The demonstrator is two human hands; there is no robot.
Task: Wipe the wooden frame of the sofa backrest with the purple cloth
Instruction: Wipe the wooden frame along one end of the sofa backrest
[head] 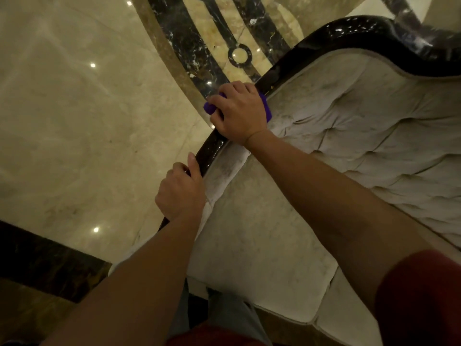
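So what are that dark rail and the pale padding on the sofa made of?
The rail looks like dark wood with a glossy lacquer: it mirrors small points of light. The padding seems a soft, matte, velvet-like fabric, with buttoned folds and smudgy grey patches. The cloth under the right hand looks fuzzy, perhaps microfibre.

We seem to be in a grand lounge or lobby-like room — the polished marble floor (74, 121) mirrors ceiling lights and carries a dark inlaid medallion (214, 46). Beside it stands a tufted pale sofa (361, 126) edged by a glossy dark wooden frame (349, 33) — formal, showy furnishing.
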